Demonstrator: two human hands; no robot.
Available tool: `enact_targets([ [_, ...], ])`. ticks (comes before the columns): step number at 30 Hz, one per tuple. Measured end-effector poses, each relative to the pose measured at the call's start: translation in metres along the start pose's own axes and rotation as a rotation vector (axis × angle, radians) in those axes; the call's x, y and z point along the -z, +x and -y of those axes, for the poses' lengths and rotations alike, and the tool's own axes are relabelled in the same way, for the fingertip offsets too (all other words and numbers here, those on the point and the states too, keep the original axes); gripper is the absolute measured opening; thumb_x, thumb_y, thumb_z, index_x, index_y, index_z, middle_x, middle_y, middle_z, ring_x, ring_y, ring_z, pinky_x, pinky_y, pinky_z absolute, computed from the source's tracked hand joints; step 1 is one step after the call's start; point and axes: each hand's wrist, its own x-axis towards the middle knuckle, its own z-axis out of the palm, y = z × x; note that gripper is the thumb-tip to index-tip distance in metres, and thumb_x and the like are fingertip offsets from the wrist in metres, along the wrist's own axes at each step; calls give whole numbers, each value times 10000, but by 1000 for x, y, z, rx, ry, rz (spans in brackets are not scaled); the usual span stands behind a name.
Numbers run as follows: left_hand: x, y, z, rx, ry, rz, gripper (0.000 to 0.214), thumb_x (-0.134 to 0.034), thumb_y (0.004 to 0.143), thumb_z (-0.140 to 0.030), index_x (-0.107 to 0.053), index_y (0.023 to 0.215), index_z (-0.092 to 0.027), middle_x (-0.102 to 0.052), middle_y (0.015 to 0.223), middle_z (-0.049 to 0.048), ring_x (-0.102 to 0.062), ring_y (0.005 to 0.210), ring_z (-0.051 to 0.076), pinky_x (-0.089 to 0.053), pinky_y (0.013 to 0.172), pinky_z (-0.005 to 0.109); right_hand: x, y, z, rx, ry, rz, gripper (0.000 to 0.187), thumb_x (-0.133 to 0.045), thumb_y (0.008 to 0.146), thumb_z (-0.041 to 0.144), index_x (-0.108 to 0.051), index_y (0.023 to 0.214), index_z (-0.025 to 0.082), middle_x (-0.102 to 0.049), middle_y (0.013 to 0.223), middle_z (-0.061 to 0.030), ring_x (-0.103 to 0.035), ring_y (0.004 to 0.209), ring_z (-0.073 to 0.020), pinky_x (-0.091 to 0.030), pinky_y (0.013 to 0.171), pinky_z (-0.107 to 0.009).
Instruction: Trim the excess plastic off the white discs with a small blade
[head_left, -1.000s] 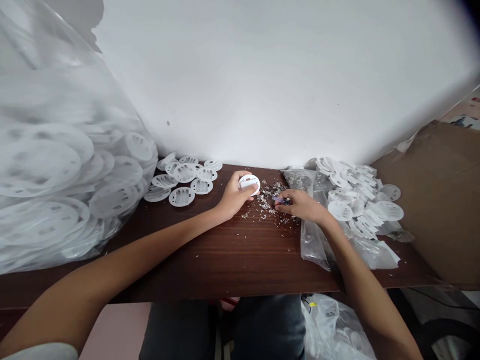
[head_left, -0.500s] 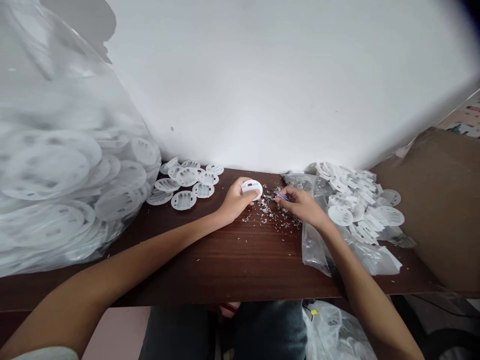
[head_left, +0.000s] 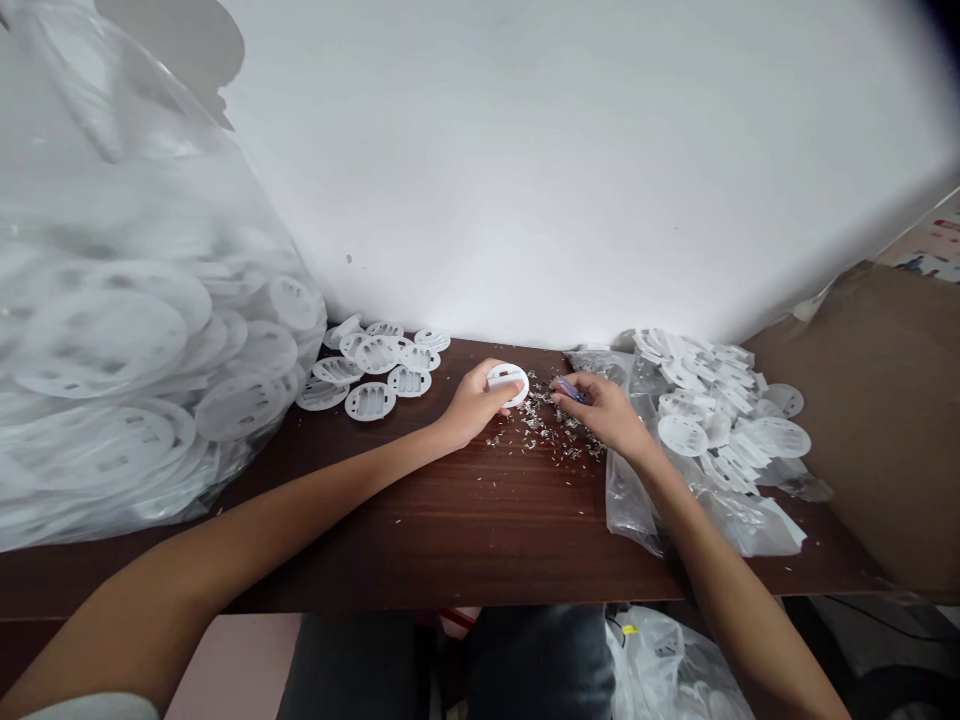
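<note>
My left hand [head_left: 476, 403] grips a round white plastic disc [head_left: 508, 384] at its edge, above the dark wooden table top [head_left: 450, 530]. My right hand [head_left: 601, 413] pinches a small tool with a violet-blue handle [head_left: 571, 390], its tip close to the disc but apart from it. Under both hands lies a scatter of small pale plastic shavings [head_left: 544, 430]. Beyond my left hand sits a group of white slotted discs [head_left: 371, 400]. Part of the held disc is hidden by my fingers.
A huge clear bag of white discs [head_left: 135, 330] fills the left side. More white discs [head_left: 709, 420] lie heaped on a clear plastic bag [head_left: 739, 520] at right. A white wall [head_left: 525, 170] rises behind the table, and brown cardboard [head_left: 855, 420] stands at far right.
The disc in my left hand has moved slightly right, closer to the tool. My right hand has shifted slightly left, and the tool now tilts differently.
</note>
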Motion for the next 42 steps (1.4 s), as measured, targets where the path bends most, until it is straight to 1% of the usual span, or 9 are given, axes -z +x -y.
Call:
enact_targets([
  [9,-1,-4,-2,-36,140,29,287,-716,856,-348,-625,1083,-199,-680,975,53,-671,812,170,-496,565,226,-8,-4,18,-44,251,-48,252,-794,806,460,-755,885,224,-733,887,-32,-609,775,-177,-465,716,-328],
  [13,-2,-10,-3,-151,314,72,311,-678,907,-403,-631,1163,-234,-693,974,32,-629,750,139,-499,621,248,-12,-6,23,-161,498,-86,264,-826,787,450,-734,899,229,-621,729,14,-407,547,-92,-305,492,-266],
  [16,-3,-14,-5,-189,400,184,356,-611,960,-408,-596,1291,-275,-704,1023,26,-621,731,130,-506,659,265,-15,-7,28,-234,684,-97,285,-850,768,449,-725,901,231,-502,641,54,-251,482,-66,-187,435,-264],
  [18,-3,-15,-5,-193,416,239,375,-569,987,-402,-557,1344,-288,-709,1078,34,-637,760,135,-514,678,272,-17,-8,30,-261,765,-84,290,-857,762,452,-726,884,223,-422,590,73,-208,477,-65,-166,431,-263],
  [22,-4,-13,-3,-188,406,226,387,-592,972,-398,-530,1334,-276,-704,1107,46,-668,848,156,-528,696,273,-23,-9,29,-296,813,-44,297,-859,756,458,-733,876,217,-337,538,93,-182,473,-69,-156,426,-259],
  [28,-4,-10,-3,-94,300,158,345,-664,908,-429,-579,1194,-254,-703,927,24,-693,759,169,-512,583,245,-27,-9,31,-284,813,-50,297,-856,751,473,-715,851,231,-370,553,85,-204,466,-67,-157,420,-260],
  [34,0,1,-6,-72,218,121,318,-675,884,-409,-564,1118,-226,-706,928,18,-719,729,174,-503,562,239,-23,-2,31,-263,719,-84,279,-808,785,505,-721,874,255,-599,739,12,-296,486,-70,-222,420,-268],
  [39,-3,0,-22,-142,306,151,241,-667,874,-362,-591,1055,-223,-685,876,-4,-681,669,143,-516,648,268,-21,-1,26,-282,713,-121,304,-804,781,531,-727,870,251,-591,686,5,-242,496,-81,-210,415,-267],
  [42,0,1,-34,-207,464,155,213,-642,885,-355,-614,1054,-228,-677,813,-3,-641,652,145,-480,634,270,-18,0,24,-288,749,-138,284,-802,791,515,-733,860,248,-604,694,1,-241,494,-80,-219,413,-265],
])
